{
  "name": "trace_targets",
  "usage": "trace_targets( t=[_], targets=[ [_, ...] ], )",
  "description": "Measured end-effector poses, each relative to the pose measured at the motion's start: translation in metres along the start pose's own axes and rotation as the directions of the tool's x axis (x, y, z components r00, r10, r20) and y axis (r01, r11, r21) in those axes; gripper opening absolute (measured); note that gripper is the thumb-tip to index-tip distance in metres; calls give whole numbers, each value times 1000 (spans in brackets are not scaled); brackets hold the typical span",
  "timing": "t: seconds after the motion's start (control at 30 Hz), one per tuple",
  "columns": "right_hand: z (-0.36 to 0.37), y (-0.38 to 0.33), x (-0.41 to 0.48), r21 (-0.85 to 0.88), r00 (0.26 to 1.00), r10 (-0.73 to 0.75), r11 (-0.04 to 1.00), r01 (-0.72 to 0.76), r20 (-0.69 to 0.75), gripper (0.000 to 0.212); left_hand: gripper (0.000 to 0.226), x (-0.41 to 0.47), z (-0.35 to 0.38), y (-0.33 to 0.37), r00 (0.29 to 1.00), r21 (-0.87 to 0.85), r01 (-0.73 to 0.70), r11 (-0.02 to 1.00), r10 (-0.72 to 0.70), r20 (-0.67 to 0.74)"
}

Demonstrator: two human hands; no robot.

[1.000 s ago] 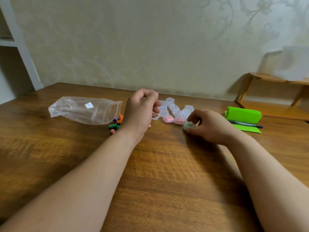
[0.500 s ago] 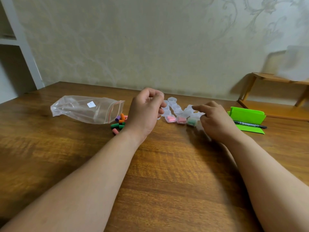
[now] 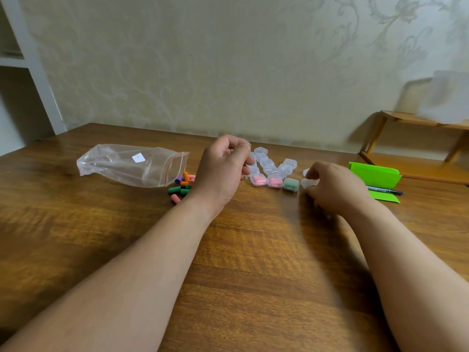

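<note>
Fingers of the right hand [image 3: 337, 190] pinch a small clear plastic box [image 3: 309, 183] on the wooden table [image 3: 253, 262], just right of the green-filled box [image 3: 291, 184] ending a row. The left hand [image 3: 220, 171] hovers curled beside the empty boxes [image 3: 269, 165]; whether it holds anything cannot be told.

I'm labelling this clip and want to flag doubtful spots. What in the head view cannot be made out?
Head view:
Left hand: its own back hides whether the curled fingers hold anything.
Small clear plastic box pinched by the right hand: motion-blurred, contents unclear.
Pile of small coloured foam cylinders: partly behind the left wrist, count unknown.
White label on the clear plastic zip bag: too small to read.
</note>
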State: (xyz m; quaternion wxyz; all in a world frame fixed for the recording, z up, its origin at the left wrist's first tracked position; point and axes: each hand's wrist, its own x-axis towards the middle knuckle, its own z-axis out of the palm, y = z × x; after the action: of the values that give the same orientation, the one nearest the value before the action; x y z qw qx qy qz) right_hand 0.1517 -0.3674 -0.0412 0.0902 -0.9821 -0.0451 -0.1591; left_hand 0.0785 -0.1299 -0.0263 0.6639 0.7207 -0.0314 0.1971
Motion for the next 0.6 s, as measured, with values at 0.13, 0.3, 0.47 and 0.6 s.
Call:
trace_targets(
  t=[0.13, 0.3, 0.47, 0.6],
  targets=[
    [-1, -2, 3, -60, 997, 50, 997, -47, 58, 27, 14, -1, 0, 1, 1000, 5, 8, 1000, -8, 10],
    [-5, -1, 1, -28, 977, 142, 990, -139, 157, 24, 15, -1, -2, 1, 1000, 18, 5, 1000, -6, 16],
    [-12, -7, -7, 290, 978, 206, 939, -187, -37, 30, 15, -2, -1, 0, 999, 52, 17, 998, -19, 29],
    [-18, -35, -23, 838, 987, 145, 529, -135, 68, 35, 18, -4, 3, -3, 990, 120, 69, 990, -82, 113]
  ],
)
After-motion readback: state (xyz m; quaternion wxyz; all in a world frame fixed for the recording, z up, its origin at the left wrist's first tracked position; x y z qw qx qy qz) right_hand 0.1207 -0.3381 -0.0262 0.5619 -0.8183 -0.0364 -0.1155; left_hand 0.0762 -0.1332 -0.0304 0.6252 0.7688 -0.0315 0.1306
